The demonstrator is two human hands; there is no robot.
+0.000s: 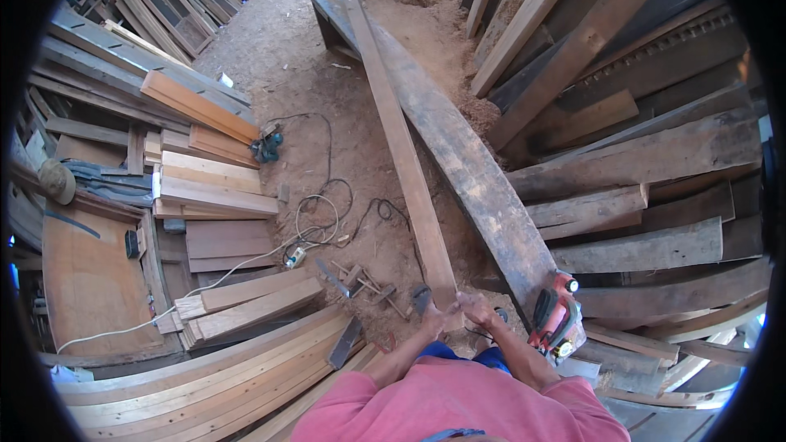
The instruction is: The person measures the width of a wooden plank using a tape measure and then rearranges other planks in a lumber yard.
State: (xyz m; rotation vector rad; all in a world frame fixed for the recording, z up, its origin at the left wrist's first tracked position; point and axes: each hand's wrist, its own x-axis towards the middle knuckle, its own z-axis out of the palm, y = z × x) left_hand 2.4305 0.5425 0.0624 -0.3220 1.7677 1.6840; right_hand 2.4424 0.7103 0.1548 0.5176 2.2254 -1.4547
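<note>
A long, narrow wooden board point(401, 147) stretches from near my body to the far end of the work area. My left hand point(440, 321) is closed at the left side of its near end. Against the right side of that same end, my right hand point(477, 309) is closed with the fingers bent. The fingertips are too small to make out fully. Under and beside the board runs a thick, worn bench plank point(458, 143), which carries the board's far part. A red power planer point(554, 315) sits on the plank's near end, right of my right hand.
Timber stacks point(246, 389) line the left, and rough planks point(647, 245) lean along the right. A blue-green power tool point(268, 146) lies left on the dusty floor. Coiled cables point(319, 217) reach an outlet block point(295, 258). Clamps or hand tools point(379, 289) lie near the board.
</note>
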